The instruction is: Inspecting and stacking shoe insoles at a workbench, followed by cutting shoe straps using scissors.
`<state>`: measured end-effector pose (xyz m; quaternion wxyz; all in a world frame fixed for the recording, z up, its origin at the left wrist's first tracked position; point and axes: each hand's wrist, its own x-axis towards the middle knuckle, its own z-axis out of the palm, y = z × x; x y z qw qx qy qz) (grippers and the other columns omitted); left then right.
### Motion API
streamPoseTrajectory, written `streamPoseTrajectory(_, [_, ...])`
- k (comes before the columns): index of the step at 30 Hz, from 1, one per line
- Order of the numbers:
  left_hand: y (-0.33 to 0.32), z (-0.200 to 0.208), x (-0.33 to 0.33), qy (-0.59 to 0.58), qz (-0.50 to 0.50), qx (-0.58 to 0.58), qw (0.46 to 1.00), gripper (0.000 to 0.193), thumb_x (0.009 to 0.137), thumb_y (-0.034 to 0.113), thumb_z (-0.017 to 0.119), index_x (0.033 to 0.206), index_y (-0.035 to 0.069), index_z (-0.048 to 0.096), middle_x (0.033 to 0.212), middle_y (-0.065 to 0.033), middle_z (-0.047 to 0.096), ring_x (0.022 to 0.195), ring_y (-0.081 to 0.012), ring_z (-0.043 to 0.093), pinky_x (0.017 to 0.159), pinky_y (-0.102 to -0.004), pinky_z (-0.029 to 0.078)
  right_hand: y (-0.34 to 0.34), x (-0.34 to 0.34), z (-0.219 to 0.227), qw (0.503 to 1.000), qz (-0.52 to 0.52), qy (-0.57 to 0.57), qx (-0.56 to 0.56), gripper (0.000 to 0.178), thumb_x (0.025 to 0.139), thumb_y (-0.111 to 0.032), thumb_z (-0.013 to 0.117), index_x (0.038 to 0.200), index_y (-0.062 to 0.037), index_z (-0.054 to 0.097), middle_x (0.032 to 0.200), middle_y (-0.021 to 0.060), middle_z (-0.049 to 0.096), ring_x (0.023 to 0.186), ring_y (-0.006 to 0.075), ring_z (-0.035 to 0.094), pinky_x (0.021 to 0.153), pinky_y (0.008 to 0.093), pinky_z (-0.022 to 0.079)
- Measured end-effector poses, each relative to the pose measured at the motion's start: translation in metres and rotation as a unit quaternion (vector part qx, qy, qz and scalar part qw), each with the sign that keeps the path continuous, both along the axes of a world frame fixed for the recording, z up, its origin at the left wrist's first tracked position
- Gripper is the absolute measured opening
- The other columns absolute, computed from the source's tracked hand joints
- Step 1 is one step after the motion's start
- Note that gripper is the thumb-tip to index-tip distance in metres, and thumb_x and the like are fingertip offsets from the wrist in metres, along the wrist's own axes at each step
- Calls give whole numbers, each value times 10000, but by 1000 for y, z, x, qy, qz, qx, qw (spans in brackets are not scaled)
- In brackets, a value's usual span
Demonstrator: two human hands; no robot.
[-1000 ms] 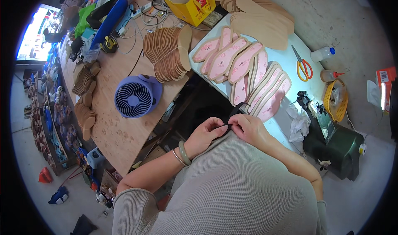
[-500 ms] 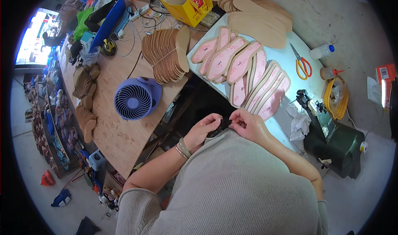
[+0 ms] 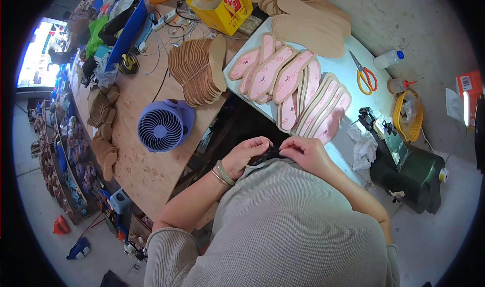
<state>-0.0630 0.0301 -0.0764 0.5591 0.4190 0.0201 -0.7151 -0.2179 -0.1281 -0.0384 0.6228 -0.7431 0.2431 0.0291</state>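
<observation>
Close in front of my body, at the hem of a grey knitted top (image 3: 298, 216), both hands meet over a small black thing (image 3: 272, 155) whose kind I cannot make out. My left hand (image 3: 243, 158), with two bangles (image 3: 223, 172) on its wrist, is closed with thumb and fingers pinched on it. My right hand (image 3: 309, 154) is closed too, its fingertips pinched at the other side of the black thing. Just beyond lie pink-topped insoles (image 3: 298, 79), loosely piled on the white table (image 3: 333, 150).
A purple fan (image 3: 161, 126) and a banded stack of brown insoles (image 3: 197, 72) stand on the wooden table (image 3: 136, 181). At right are orange-handled scissors (image 3: 366, 79), bottles (image 3: 388, 60), a yellow basket (image 3: 408, 116) and a dark green machine (image 3: 414, 178). A gap separates the tables.
My right hand has shifted slightly to the right and down, its fingers more drawn together. The left hand stays nearly in place. The whole view has tilted a little.
</observation>
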Motion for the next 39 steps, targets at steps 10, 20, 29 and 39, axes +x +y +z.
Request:
streamPoseTrajectory(10, [5,-24,8,48,-19,-18,998,141,914,191,620,1003,85,588,929,38,601,839,-52,557,796,-229,460,-10,21,-5,959,104,-171,-200,153,843,-153,632,939,-39,666,856,91,623,770,283,623,658,365,505])
streamPoseTrajectory(20, [7,-20,5,89,5,-18,996,209,939,187,576,1097,50,573,1081,-20,632,986,-103,592,902,-274,465,-7,40,3,897,194,-155,-365,82,743,-100,613,702,-34,586,703,92,558,645,281,597,563,376,495])
streamPoseTrajectory(29, [-2,7,11,-50,-61,46,996,207,939,179,568,1095,43,581,1046,-5,612,936,-86,569,886,-244,445,3,40,-13,967,46,-65,-244,97,715,-126,620,700,-31,606,679,120,594,636,318,609,582,409,495])
streamPoseTrajectory(39, [-16,33,2,-187,-129,119,967,210,882,176,513,1028,50,597,964,19,579,919,-71,492,874,-225,385,5,37,-13,965,27,-43,-259,114,726,-141,620,693,-32,619,693,137,617,646,324,619,601,415,507])
